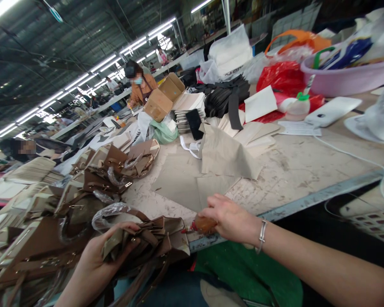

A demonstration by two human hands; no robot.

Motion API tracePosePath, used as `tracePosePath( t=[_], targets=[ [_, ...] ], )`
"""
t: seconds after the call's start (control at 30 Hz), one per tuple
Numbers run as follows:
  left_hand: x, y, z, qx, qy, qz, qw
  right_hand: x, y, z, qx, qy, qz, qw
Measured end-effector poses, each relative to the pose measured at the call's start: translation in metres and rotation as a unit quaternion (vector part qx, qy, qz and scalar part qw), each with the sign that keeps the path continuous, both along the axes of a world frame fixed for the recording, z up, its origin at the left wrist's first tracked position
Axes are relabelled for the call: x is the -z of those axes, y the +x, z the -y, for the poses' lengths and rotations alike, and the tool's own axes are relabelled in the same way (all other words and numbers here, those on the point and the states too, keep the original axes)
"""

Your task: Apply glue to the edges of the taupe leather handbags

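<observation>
My left hand (97, 256) is closed around a bunch of folded brown and beige leather bag pieces (153, 241) at the near edge of the worktable (307, 166). My right hand (227, 217), with a silver bracelet on its wrist, is closed on a small amber-coloured object (202, 224) with a red tip that touches the edge of those pieces. What that object is I cannot make out. A flat grey-beige sheet (185, 183) lies on the table just beyond both hands.
A long heap of brown bag parts with metal fittings (92, 183) runs along the left. Farther back lie a folded beige piece (224, 155), stacked cards, black straps (225, 98), a cardboard box (163, 98), a pink basin (348, 76), a white fan. Other people work behind.
</observation>
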State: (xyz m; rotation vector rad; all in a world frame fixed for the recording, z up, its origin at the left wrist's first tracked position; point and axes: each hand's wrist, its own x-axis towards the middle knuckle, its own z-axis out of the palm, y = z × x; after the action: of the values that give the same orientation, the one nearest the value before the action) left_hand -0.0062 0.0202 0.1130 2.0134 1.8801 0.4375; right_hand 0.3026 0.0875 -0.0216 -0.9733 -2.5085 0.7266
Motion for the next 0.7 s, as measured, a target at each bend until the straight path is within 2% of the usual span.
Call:
tracePosePath(
  t=[0.33,0.53,0.7],
  targets=[
    [0.0033,-0.004,-0.0007,0.016,0.006,-0.013,1.0,0.0042,-0.0034,0.0017,0.016,0.03,-0.003,0.999],
    [0.0038,-0.0043,-0.0002,0.026,0.018,-0.004,0.999,0.0002,0.0002,0.0021,-0.007,0.009,-0.002,1.0],
    [0.0066,-0.0081,0.0002,0.026,0.016,-0.001,1.0,-0.0021,0.0013,0.007,-0.019,0.03,0.008,0.999]
  ],
)
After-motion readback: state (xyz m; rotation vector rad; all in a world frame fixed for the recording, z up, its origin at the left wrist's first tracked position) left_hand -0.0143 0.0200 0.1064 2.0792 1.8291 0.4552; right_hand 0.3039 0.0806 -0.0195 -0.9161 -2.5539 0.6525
